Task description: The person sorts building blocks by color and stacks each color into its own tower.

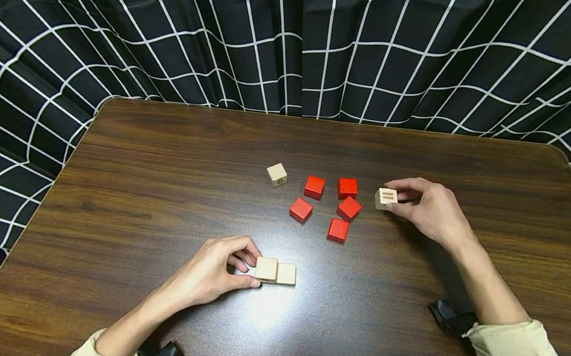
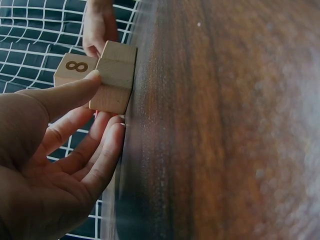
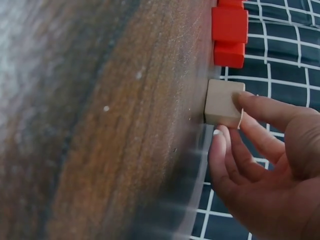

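Note:
My left hand point(image 1: 219, 269) pinches a plain-topped wooden block point(image 1: 266, 268) between thumb and fingers; in the left wrist view this block point(image 2: 75, 69) carries an "8" on one side. It sits higher than the pale wooden block point(image 1: 286, 274) touching its right side. More pale wood point(image 2: 111, 97) shows beneath it at table level, partly behind the thumb. My right hand point(image 1: 427, 211) pinches another wooden block point(image 1: 386, 198) with two dark bars on top, right of the red blocks. Its underside is at or very near the tabletop; contact cannot be told.
Several red blocks point(image 1: 314, 187) lie loosely grouped mid-table, between the hands. Left of them is a single wooden block point(image 1: 277, 174) with a mark on its side. The brown wooden table point(image 1: 152, 182) is bordered by a black curtain point(image 1: 230, 28) with white grid lines.

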### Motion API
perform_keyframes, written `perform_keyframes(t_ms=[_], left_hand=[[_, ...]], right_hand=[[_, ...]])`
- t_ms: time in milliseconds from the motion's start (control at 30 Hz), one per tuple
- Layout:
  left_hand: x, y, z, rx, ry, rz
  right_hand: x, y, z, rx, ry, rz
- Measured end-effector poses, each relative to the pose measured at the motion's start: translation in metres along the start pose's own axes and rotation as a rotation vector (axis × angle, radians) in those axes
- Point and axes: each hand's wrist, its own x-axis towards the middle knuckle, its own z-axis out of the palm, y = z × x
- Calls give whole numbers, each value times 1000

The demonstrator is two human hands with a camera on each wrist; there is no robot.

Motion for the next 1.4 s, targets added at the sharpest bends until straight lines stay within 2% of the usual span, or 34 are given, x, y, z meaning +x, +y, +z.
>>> perform_keyframes(t_ms=[233, 667, 1067, 1400], left_hand=[[0, 0, 0, -1, 0, -1], [1, 0, 0, -6, 4, 14], [0, 0, 0, -7, 3, 7], [0, 0, 1, -9, 3, 16]], right_hand=[[0, 2, 0, 5, -17, 19], [-3, 0, -1, -1, 0, 17], [-11, 0, 3, 69, 100, -75], [-21, -8, 3, 109, 111, -90]])
